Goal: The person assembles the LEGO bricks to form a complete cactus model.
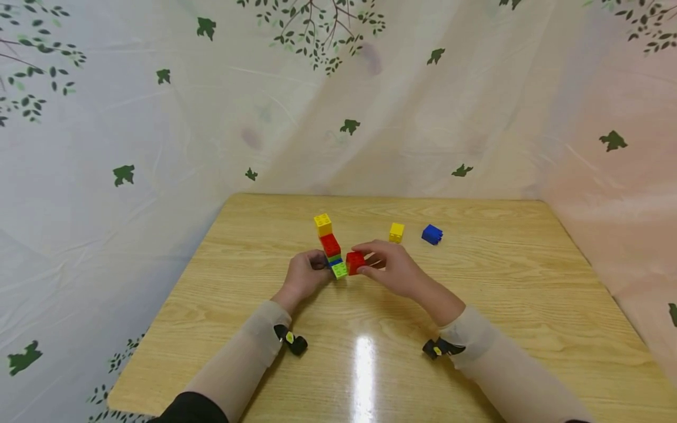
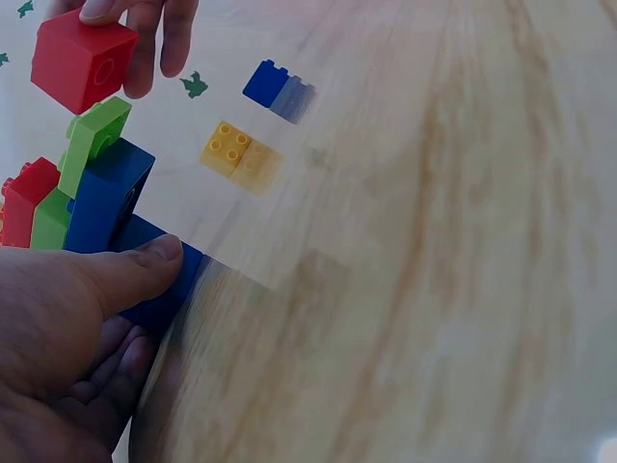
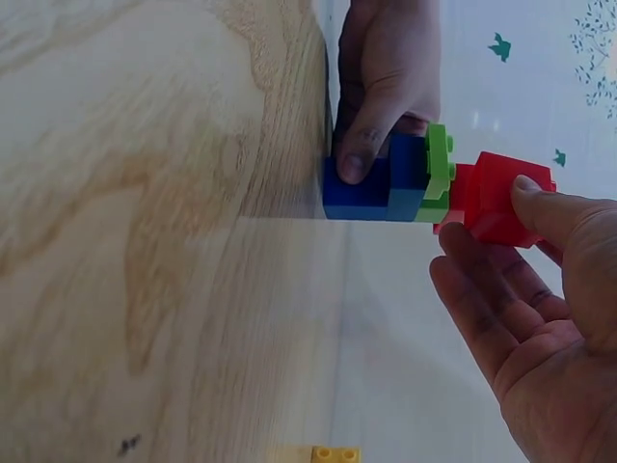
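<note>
A small tower of toy building bricks stands on the table, with a yellow brick [image 1: 323,224] on top and a red brick [image 1: 330,245] under it. Lower down, a light green brick [image 1: 339,270] juts toward the person, resting on a blue brick [image 2: 111,198]. My left hand [image 1: 304,276] holds the bottom blue brick [image 3: 359,204], its thumb pressed along the side. Between thumb and fingers, my right hand [image 1: 391,267] pinches a separate red brick [image 1: 355,262] close to the light green one. Whether those two bricks touch cannot be told.
Beyond the right hand, a loose yellow brick [image 1: 396,232] and a loose blue brick [image 1: 432,234] lie on the wooden table [image 1: 502,264]. Behind the table's far edge hangs a pale leaf-patterned cloth [image 1: 296,141].
</note>
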A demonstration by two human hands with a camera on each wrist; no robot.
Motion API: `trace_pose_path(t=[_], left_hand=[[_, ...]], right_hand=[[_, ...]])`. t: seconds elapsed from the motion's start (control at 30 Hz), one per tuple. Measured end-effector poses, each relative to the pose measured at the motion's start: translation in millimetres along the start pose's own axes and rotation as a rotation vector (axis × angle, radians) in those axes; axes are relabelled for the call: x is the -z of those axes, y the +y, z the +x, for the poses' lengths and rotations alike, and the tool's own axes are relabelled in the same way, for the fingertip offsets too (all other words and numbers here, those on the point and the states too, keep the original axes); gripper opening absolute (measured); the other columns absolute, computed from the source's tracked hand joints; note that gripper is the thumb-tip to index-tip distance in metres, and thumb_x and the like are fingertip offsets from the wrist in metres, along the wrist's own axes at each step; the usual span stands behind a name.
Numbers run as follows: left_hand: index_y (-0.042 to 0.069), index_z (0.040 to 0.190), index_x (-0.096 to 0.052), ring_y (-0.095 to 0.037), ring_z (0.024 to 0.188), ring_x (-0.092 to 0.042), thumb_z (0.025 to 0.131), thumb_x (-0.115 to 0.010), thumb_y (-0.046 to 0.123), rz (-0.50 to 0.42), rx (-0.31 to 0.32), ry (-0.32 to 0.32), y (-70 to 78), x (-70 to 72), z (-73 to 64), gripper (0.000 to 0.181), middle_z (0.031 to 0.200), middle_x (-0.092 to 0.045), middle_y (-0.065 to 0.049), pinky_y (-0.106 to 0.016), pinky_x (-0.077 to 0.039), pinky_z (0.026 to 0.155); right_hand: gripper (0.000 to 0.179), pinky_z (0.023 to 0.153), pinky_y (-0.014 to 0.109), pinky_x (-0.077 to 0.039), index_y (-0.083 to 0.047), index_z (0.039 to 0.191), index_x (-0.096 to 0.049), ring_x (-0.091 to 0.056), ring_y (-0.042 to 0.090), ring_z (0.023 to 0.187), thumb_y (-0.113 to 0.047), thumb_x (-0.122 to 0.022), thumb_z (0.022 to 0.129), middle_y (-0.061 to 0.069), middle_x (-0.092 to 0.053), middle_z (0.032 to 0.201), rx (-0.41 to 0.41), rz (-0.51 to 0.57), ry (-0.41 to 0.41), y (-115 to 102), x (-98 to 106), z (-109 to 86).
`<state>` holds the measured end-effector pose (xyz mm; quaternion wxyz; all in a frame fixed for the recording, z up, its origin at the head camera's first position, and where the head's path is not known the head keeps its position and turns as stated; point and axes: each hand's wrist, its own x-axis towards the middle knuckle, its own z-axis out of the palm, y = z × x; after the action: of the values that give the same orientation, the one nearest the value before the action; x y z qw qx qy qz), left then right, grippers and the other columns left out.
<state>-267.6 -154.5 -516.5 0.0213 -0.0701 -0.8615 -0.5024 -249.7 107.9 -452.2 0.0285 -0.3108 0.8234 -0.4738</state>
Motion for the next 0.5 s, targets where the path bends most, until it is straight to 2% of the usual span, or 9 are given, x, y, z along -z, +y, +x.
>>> trace_pose_path(t=[0.27,0.5], left_hand=[[0.007,0.106,-0.078,-0.017,0.092,-0.071,0.085,-0.087,0.008,0.009,-0.015,0.003,-1.7,0.2,0.1,0.023,0.096,-0.075,-0.001,-0.039,-0.060,0.086],[0.007,0.105,-0.078,-0.017,0.091,-0.071,0.084,-0.087,0.006,-0.004,-0.009,0.004,-0.7,-0.3,-0.2,0.024,0.096,-0.076,-0.002,-0.039,-0.060,0.087]], right_hand=[[0.044,0.085,0.030,-0.060,-0.015,0.140,-0.069,-0.074,0.018,0.100,-0.008,-0.076,0.097,-0.001,-0.070,0.120,0.027,0.008,-0.025,-2.4,-8.0,0.9],[0.046,0.082,0.028,-0.061,-0.014,0.142,-0.067,-0.075,0.021,0.099,-0.007,-0.074,0.097,0.001,-0.068,0.119,0.025,0.024,-0.044,-3.4,-14.5,0.5]])
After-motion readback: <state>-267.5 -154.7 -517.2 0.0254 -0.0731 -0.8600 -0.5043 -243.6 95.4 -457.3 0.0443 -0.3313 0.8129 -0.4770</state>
